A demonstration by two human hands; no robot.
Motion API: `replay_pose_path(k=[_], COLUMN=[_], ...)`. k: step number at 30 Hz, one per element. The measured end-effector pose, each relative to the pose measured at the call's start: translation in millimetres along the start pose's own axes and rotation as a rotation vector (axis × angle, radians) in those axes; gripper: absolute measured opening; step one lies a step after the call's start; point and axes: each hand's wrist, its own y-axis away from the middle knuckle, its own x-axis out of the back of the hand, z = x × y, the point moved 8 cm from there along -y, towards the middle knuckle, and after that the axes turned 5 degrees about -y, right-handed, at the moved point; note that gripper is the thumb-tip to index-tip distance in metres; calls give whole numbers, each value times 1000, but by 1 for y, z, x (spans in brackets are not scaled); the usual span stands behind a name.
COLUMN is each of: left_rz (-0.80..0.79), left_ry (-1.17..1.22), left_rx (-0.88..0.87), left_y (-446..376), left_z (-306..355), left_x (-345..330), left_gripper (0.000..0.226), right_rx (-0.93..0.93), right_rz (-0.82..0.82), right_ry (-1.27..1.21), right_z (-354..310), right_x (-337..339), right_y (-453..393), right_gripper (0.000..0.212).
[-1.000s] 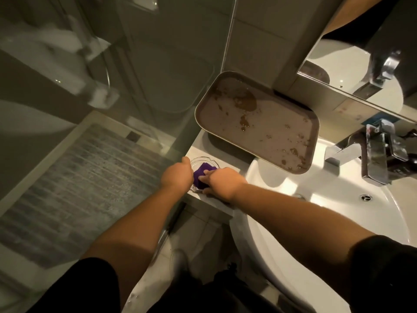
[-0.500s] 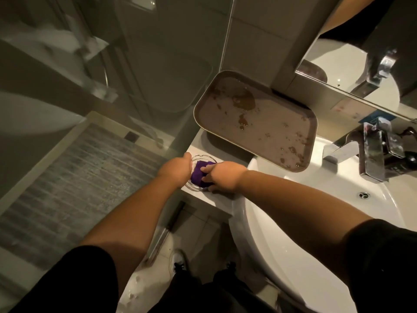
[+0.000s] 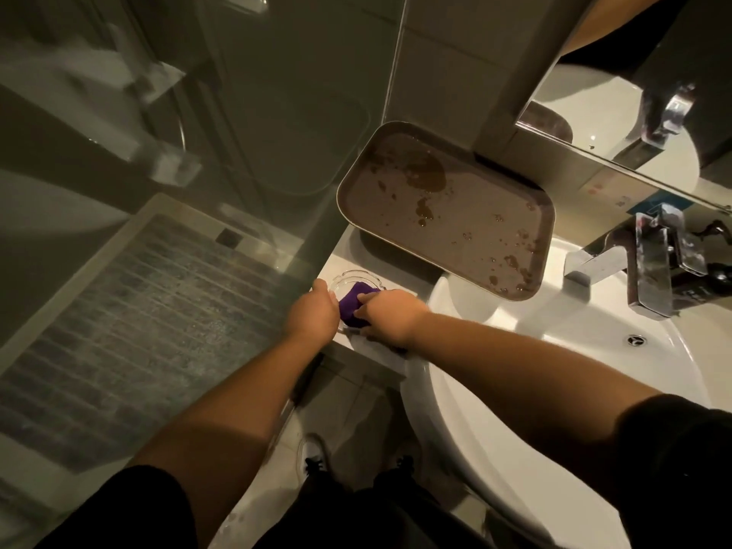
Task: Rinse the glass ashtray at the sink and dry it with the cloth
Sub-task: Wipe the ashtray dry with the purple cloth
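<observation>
The clear glass ashtray [image 3: 353, 280] rests on the white counter ledge [image 3: 396, 352] left of the basin. My left hand [image 3: 312, 317] grips its left rim and steadies it. My right hand [image 3: 390, 317] presses a purple cloth [image 3: 353, 307] down inside the ashtray. Both hands hide the near half of the ashtray, and only its far rim shows.
A brown tray [image 3: 447, 215] spotted with water leans against the wall above the counter. The white basin [image 3: 554, 350] lies to the right, with a chrome tap [image 3: 649, 267] and an overflow hole [image 3: 636, 339]. A glass shower screen [image 3: 237, 152] stands close on the left.
The right hand with the cloth has shifted a little inside the ashtray. The left hand stays on the rim. The camera view has drifted slightly.
</observation>
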Motion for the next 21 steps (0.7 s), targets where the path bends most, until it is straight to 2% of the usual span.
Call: replay_pose_path(k=[3, 8, 13, 17, 21], left_rz=[-21, -46, 1, 28, 5], left_ry=[-110, -337, -281, -121, -16], left_rx=[-104, -211, -122, 8, 128], left_y=[-16, -30, -21, -7, 4], left_z=[6, 17, 14, 8, 2], left_x=[10, 12, 9, 3, 1], left_gripper=[39, 20, 22, 25, 32], right_rx=[102, 174, 11, -169, -132], right_rz=[-93, -107, -85, 6, 35], right_ry=[83, 145, 54, -171, -117], right_z=[13, 12, 16, 15, 11], right_x=[6, 12, 1, -5, -11], right_y=[-2, -1, -8, -10, -13], right_gripper=[49, 47, 48, 35, 41])
